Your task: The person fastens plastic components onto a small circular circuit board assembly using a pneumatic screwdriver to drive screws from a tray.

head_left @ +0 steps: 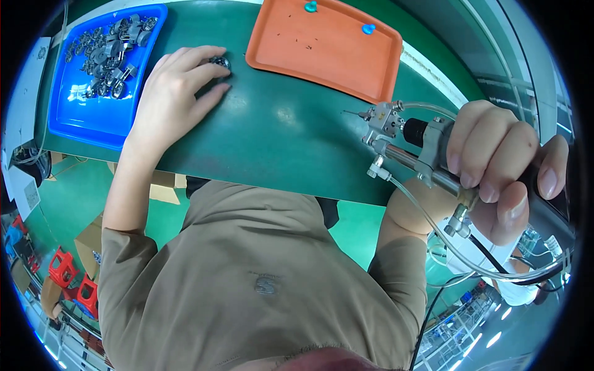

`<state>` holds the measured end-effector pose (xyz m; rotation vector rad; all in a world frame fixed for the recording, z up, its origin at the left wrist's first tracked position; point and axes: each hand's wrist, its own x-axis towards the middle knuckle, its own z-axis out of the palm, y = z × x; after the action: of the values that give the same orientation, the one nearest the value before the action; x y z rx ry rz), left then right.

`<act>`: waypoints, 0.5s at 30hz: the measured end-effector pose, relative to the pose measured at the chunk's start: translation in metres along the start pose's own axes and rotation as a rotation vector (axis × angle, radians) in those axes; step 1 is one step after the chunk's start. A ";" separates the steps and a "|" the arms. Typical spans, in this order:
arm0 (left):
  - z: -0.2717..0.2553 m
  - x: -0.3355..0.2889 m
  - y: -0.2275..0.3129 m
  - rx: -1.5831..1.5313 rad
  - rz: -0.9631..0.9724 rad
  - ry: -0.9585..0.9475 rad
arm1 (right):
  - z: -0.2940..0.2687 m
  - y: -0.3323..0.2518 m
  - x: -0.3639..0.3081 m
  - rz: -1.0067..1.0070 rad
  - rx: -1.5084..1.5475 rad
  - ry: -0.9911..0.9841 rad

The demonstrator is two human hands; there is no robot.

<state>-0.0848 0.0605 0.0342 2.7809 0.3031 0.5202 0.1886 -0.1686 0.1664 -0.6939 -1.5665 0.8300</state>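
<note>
Left of the orange tray (349, 65), the left hand (176, 89) curls loosely around a small metal part (220, 62) on the counter (266, 136); grip unclear. Right of that tray, the farther right hand (498, 154) clasps a dispensing valve (385, 121), its needle (354, 113) pointing left.

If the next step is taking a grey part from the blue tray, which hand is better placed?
Probably the left hand: it is beside the blue tray, though its fingers are at a small part. The right hand is farther away and holds a needle-tipped tool.
</note>
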 end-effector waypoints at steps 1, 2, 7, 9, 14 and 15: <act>0.005 -0.002 -0.004 -0.005 -0.001 -0.004 | 0.000 -0.001 0.000 0.006 0.002 0.004; 0.010 -0.004 -0.008 -0.061 -0.054 0.006 | 0.001 -0.002 0.001 0.027 -0.008 0.030; 0.014 -0.005 0.006 -0.227 -0.011 -0.049 | 0.012 0.009 -0.007 -0.018 -0.062 0.111; 0.025 0.004 0.027 -0.339 0.113 -0.109 | 0.013 0.020 -0.018 -0.138 0.065 0.207; 0.061 0.040 0.066 -0.366 0.373 -0.166 | 0.021 0.006 0.001 0.071 -0.073 0.118; 0.063 0.041 0.066 -0.367 0.375 -0.163 | 0.021 0.002 0.005 0.124 -0.112 0.097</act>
<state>-0.0130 -0.0058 0.0122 2.4985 -0.3254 0.3797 0.1670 -0.1664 0.1657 -0.9069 -1.5028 0.7912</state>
